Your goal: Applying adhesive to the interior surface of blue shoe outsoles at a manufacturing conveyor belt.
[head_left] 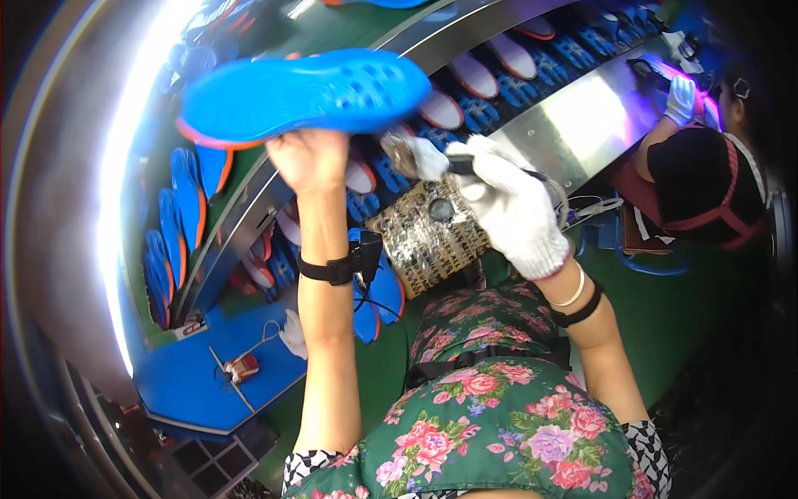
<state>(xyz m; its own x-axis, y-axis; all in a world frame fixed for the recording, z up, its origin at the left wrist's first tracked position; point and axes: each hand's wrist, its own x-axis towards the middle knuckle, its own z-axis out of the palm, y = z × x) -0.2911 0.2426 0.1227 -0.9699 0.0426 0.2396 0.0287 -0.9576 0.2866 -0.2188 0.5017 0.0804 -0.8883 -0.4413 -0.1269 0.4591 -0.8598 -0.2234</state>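
My bare left hand [312, 158] is raised and grips a blue shoe sole [299, 91] with an orange edge. The sole's dimpled face shows, slightly blurred, and covers most of the fingers. In my white-gloved right hand [507, 187] is a brush [416, 156] with a black handle and brownish bristles. Its tip points left, just below and apart from the sole's right end. Under the brush stands a tape-wrapped container [432, 241] with a round hole in its top.
A metal-edged conveyor line [565, 133] curves past, carrying several soles. More blue soles [187, 195] lie beyond it at the left, beside a bright light strip. A blue board [199, 374] sits lower left. At the far right, a co-worker [698, 166] with gloves handles something under purple light.
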